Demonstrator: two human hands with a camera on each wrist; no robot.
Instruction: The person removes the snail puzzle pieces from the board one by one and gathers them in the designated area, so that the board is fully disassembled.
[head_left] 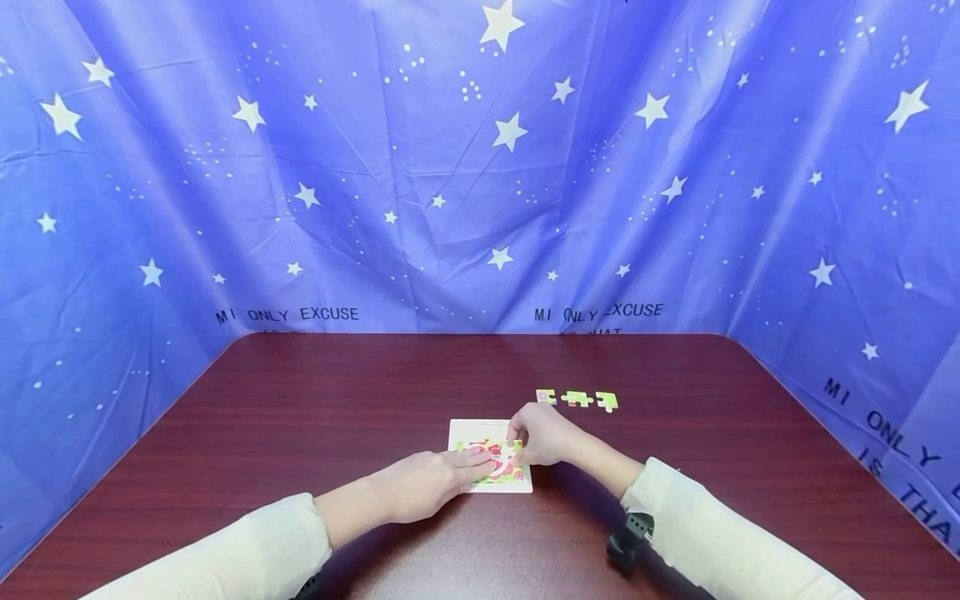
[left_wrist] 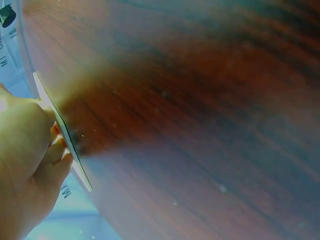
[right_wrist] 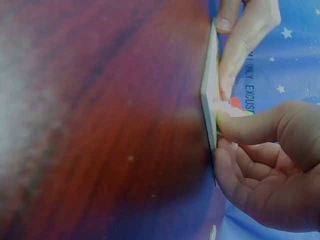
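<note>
Sleeve (head_left: 225, 550), pale, enters lower left of head frame, covering the left arm. Left hand (head_left: 423, 485) at lower centre: fingers straight, held close together, resting on the puzzle picture; in the right-wrist view its thumb sits apart, at the tray edge. Puzzle tray (head_left: 467, 430), white-rimmed, at lower centre of head frame, lies on the dark red wood-grain table (head_left: 315, 400); picture inside is red, green and white, partly covered by both hands. Left-wrist view has the tray edge-on at frame left.

Right hand (head_left: 545, 433) is just right of it, at the tray's right side: thumb and index pinch a puzzle piece (right_wrist: 235, 110) with white and green on it, right of centre in right-wrist view; other fingers curl below. Cannot tell whether that piece is seated. Three loose pieces (head_left: 577, 399) sit in a row right of centre, beyond the right hand. Black wrist strap (head_left: 630, 540) at lower right, under the right sleeve (head_left: 727, 525). Blue curtain (head_left: 450, 167), white stars, across the upper frame.
</note>
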